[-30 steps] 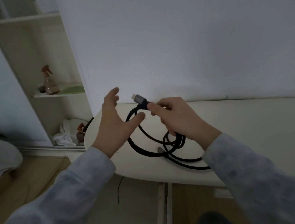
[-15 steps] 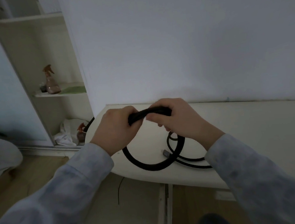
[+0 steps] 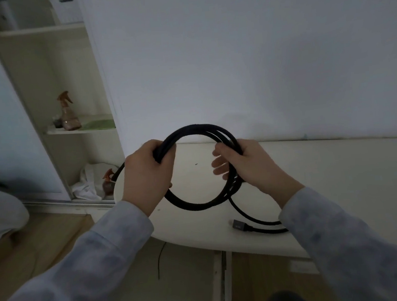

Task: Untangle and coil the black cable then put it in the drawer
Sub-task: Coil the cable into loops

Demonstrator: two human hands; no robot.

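Note:
The black braided cable (image 3: 191,130) forms a round coil of several loops, held upright above the cream tabletop (image 3: 325,163). My left hand (image 3: 147,176) is closed around the coil's left side. My right hand (image 3: 249,165) grips the right side, fingers curled over the strands. A loose tail runs down from the right hand onto the table and ends in a grey metal plug (image 3: 239,226) lying near the front edge. The drawer fronts (image 3: 194,275) below the table edge are closed.
A white wall stands behind the table. To the left is an open shelf unit (image 3: 48,67) holding a spray bottle (image 3: 68,111), with white cloth (image 3: 85,184) on its lowest level. Wooden floor (image 3: 37,239) lies at lower left.
The hands have moved apart and lifted the cable, which has grown from one small loop into a wide coil of several loops. The free plug end now lies farther right on the table.

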